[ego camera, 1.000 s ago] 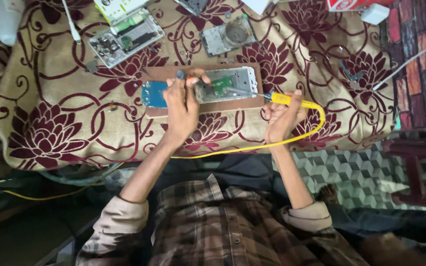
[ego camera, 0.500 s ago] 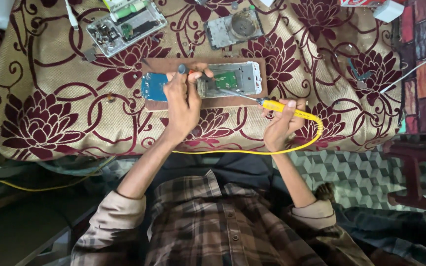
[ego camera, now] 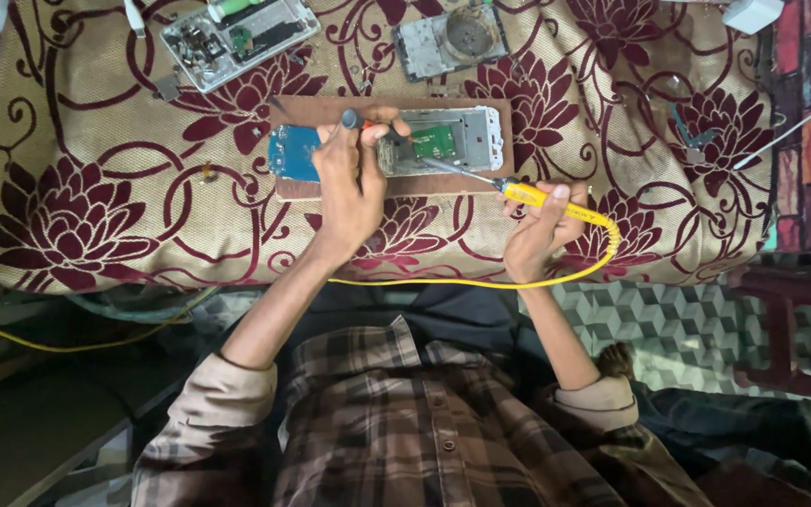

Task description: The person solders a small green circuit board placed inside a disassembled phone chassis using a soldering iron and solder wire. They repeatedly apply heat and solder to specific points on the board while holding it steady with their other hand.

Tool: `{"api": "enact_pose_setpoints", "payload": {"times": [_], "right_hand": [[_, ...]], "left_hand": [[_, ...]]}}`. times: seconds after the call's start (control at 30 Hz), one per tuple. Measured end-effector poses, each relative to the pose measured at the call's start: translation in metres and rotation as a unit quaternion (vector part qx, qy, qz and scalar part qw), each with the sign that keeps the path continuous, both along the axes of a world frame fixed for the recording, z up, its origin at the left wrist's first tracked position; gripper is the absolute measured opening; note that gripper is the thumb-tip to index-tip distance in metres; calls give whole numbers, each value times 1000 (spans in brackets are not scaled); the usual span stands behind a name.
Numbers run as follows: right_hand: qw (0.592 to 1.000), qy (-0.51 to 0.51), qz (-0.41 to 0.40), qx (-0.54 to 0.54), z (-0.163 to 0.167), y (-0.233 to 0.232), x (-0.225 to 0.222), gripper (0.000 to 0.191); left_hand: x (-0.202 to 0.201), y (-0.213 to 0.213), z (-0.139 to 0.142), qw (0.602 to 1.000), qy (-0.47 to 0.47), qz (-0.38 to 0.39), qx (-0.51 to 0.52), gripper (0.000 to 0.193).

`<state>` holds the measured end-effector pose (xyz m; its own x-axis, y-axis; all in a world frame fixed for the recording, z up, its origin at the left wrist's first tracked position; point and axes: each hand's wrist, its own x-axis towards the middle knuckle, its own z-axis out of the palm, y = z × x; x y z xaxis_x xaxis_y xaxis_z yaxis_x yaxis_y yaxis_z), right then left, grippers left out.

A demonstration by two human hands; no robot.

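Hands work over an open phone (ego camera: 443, 139) lying on a brown board (ego camera: 330, 113) on the flowered cloth (ego camera: 96, 188). The right hand (ego camera: 537, 225) has its fingers closed around a yellow soldering iron (ego camera: 556, 202), tip on the phone. The left hand (ego camera: 349, 183) pinches a small dark tool (ego camera: 353, 118) beside it.

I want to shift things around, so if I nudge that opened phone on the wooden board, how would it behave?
The opened phone looks thin and flat, so it would probably slide rather than tip or roll. With its green circuit board exposed, it is likely fragile. The left hand rests on it while the right hand brings the yellow soldering iron to it, so a nudge might smear the joint.
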<state>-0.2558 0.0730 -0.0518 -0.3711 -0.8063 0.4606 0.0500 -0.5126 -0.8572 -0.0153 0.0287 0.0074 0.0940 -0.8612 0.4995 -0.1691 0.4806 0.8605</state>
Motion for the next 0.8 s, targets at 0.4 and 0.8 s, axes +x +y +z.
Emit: {"api": "enact_pose_setpoints", "payload": {"times": [0.4,0.8], "right_hand": [[1000,-17,5,9,6,-1,4,30],[1000,-17,15,7,6,-1,3,30]], "left_hand": [[1,0,-2,1000,7,-5,-3,24],[1,0,-2,1000,-3,-2,-24,23]]}}
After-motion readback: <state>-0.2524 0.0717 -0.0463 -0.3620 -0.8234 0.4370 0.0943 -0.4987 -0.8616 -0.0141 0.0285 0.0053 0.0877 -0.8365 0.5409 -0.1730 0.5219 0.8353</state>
